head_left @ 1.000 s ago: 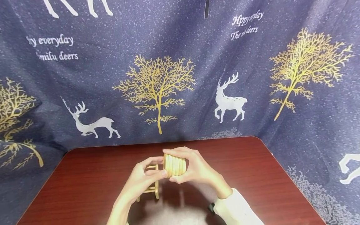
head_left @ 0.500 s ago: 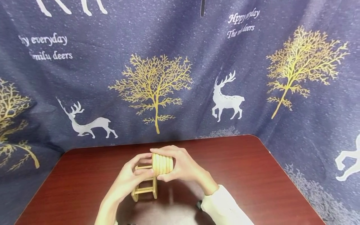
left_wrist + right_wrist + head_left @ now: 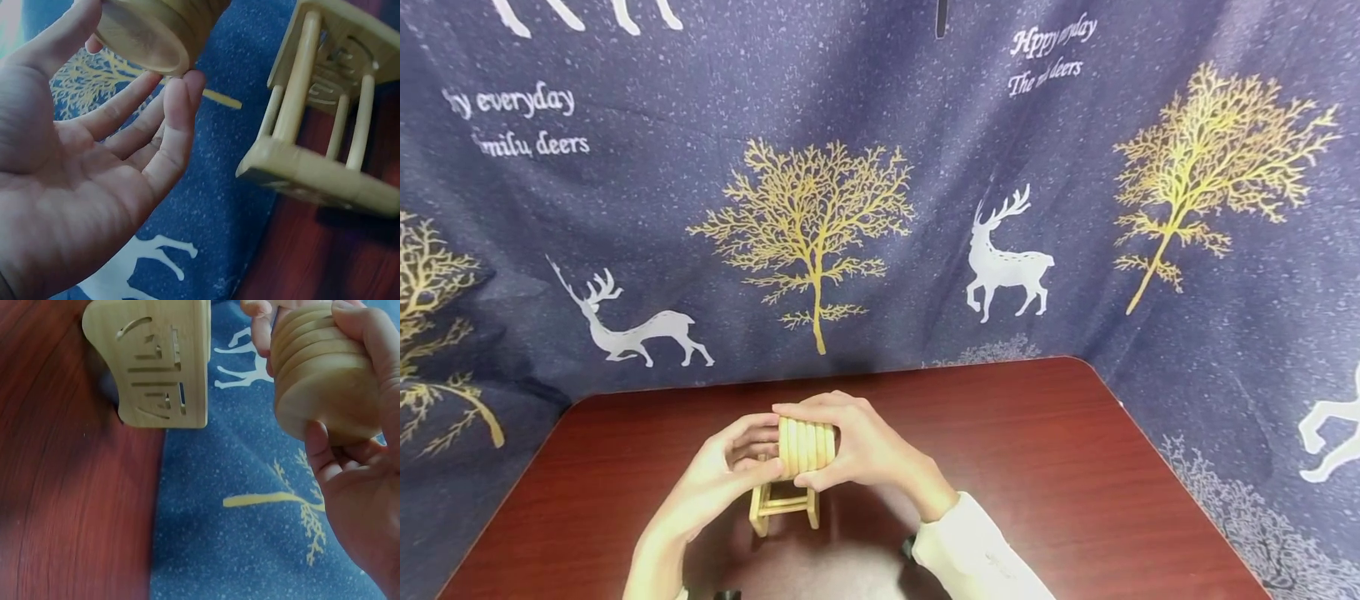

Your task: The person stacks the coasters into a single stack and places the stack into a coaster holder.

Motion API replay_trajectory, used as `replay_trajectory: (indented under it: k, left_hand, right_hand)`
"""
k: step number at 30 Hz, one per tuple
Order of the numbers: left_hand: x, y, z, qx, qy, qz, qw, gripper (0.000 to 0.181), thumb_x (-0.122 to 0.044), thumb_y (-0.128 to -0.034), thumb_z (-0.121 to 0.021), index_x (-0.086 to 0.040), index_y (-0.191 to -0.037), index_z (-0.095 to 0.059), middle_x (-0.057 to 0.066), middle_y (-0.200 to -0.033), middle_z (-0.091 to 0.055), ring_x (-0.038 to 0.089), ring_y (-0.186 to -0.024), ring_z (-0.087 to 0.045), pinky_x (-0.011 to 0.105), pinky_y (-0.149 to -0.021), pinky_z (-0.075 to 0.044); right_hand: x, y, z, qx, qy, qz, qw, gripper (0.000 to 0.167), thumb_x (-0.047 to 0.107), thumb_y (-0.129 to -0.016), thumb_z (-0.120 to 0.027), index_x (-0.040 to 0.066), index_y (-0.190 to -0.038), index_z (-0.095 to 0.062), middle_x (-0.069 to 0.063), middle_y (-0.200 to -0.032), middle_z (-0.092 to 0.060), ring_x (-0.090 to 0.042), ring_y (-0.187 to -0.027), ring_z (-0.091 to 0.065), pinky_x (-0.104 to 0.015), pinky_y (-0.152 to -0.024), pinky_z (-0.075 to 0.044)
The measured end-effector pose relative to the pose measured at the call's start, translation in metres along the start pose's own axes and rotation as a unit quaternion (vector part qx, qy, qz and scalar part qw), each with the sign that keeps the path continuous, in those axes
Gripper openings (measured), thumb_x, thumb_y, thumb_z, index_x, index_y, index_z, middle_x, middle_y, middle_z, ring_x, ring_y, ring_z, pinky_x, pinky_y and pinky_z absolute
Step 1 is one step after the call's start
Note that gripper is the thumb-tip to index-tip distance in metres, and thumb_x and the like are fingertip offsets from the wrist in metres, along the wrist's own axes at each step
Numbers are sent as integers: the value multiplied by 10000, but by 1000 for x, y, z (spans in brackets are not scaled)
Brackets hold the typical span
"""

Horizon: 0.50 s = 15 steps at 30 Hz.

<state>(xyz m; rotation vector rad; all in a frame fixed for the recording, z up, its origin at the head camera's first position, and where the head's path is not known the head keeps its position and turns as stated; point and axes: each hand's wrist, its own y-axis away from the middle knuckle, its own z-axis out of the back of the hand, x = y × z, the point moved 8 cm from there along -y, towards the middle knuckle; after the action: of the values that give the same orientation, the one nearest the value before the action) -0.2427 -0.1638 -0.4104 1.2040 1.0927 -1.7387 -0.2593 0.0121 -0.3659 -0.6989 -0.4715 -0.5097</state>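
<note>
A stack of several round wooden coasters (image 3: pixel 806 447) is held on its side above the table, between both hands. My right hand (image 3: pixel 874 443) grips it from the right, with thumb below and fingers over the top. My left hand (image 3: pixel 711 471) holds the stack's left end, its thumb near the lower rim and its fingers behind. In the left wrist view the end coaster (image 3: pixel 144 37) shows a raised rim. Just under the stack stands a wooden coaster holder (image 3: pixel 784 505), partly covered by the hands. Its round posts join two plates, and the plate (image 3: pixel 159 369) has cut-out slots.
The reddish-brown table (image 3: pixel 1000 450) reaches back to a blue cloth (image 3: pixel 880 250) printed with trees and deer. A small dark object (image 3: pixel 910 546) shows beside the right sleeve (image 3: pixel 973 546).
Both hands have carried the stack of coasters left, from right of the holder to over it. The head view has shifted slightly. The holder stays standing on the table.
</note>
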Motion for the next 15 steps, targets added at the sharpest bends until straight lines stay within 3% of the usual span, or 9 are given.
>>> replay_trajectory:
  k: [8,15]
  left_hand:
    - [4,4,7,267,217,-130,9993,607,47,-1025,-707,62,-1588,-480,76,-1326,-758,191,-1141,-753,318,-943,-630]
    - [13,9,15,196,159,14,9997,599,43,-1019,-715,26,-1583,-511,35,-1328,-764,178,-1154,-753,293,-963,-611]
  right_hand:
    - [1,-5,-9,125,237,-54,9996,850,311,-759,-1015,222,-1540,-689,6,-1377,-753,-142,-1272,-657,-315,-1104,-511]
    - [2,-7,-19,290,490,-214,9981,844,317,-772,-1006,242,-1548,-682,17,-1380,-746,-133,-1273,-650,-294,-1099,-500]
